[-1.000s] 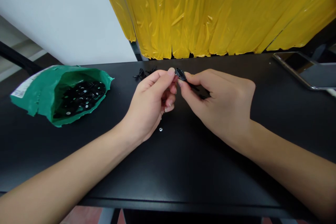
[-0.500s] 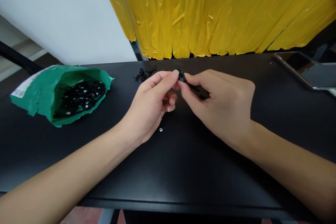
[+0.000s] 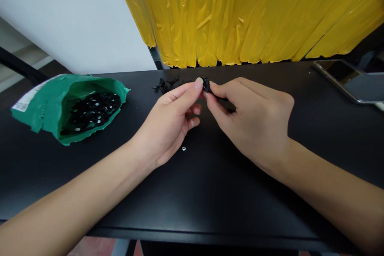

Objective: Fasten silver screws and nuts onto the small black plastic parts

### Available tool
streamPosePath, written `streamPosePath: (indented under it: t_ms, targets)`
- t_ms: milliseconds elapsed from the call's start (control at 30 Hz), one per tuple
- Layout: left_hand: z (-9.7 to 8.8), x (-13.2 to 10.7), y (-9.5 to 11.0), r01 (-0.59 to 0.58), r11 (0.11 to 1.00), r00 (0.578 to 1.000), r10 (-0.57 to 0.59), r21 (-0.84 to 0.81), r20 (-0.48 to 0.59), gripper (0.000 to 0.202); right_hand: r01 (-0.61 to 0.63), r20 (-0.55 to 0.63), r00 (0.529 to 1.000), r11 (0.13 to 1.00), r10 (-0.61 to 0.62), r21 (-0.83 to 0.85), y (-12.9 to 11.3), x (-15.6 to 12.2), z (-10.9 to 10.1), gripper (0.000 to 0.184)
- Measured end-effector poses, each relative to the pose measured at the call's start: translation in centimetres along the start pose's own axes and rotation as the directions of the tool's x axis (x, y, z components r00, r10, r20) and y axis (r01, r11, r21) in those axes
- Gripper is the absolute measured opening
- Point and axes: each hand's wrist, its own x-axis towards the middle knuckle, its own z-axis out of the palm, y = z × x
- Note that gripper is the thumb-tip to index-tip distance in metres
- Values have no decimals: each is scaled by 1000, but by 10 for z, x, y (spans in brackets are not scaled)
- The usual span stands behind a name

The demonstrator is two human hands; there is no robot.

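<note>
A small black knobbly piece (image 3: 206,84) is pinched between both hands above the dark table (image 3: 192,204). My left hand (image 3: 177,114) grips its left side with thumb and forefinger, the other fingers loosely curled below. My right hand (image 3: 255,114) pinches its right side; more black material shows under these fingers, mostly hidden. Just behind my left hand lies a little heap of black scraps (image 3: 163,85). A tiny silver ring-shaped part (image 3: 184,149) rests on the table below my left hand. The exact kind of the held piece is too small to make out.
To the left, a torn-open green bag (image 3: 49,106) holds many small black pieces with silver spots. A phone-like device (image 3: 345,80) lies at the far right. Yellow plastic sheeting (image 3: 234,16) hangs behind the table, beside a white panel (image 3: 81,16).
The black piece has turned slightly between my fingers, showing more of its surface. My left hand's lower fingers have shifted a little, and my right hand has moved slightly. Everything else stays put.
</note>
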Motion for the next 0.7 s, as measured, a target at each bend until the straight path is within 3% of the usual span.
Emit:
streamPosePath:
  t_ms: [167, 400, 533, 700]
  targets:
    - [2, -2, 2, -3, 998, 1000, 4, 57, -17, 25, 33, 56, 998, 998, -30, -50, 0, 3, 1, 38]
    - [1, -5, 3, -108, 954, 992, 121, 279, -30, 28, 157, 38, 987, 978, -153, -140, -1, 9, 4, 42]
    - [-6, 1, 10, -84, 981, 995, 93, 175, -46, 18, 123, 53, 991, 992, -123, 4, -2, 7, 6, 27]
    - [-17, 9, 21, -151, 982, 984, 160, 116, -79, 16, 8, 124, 992, 970, -39, 244, -3, 1, 7, 22]
